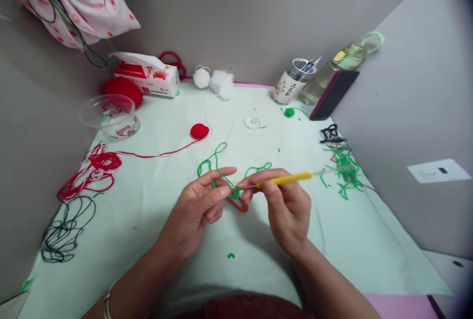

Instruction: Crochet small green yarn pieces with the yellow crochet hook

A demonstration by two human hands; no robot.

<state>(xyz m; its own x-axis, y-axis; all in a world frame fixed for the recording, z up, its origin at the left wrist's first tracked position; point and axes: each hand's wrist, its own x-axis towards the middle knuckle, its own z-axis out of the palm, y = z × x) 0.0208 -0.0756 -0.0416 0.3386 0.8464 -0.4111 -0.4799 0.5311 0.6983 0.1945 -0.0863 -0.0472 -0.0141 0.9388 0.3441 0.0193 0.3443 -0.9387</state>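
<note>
The left hand pinches the green crochet piece, likely light, soft, best held at nine o'clock, while the right hand grasps a yellow-handled crochet hook.

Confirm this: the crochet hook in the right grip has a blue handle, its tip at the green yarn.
Wrong on colour: the head view shows the crochet hook in the right grip has a yellow handle, its tip at the green yarn.
</note>
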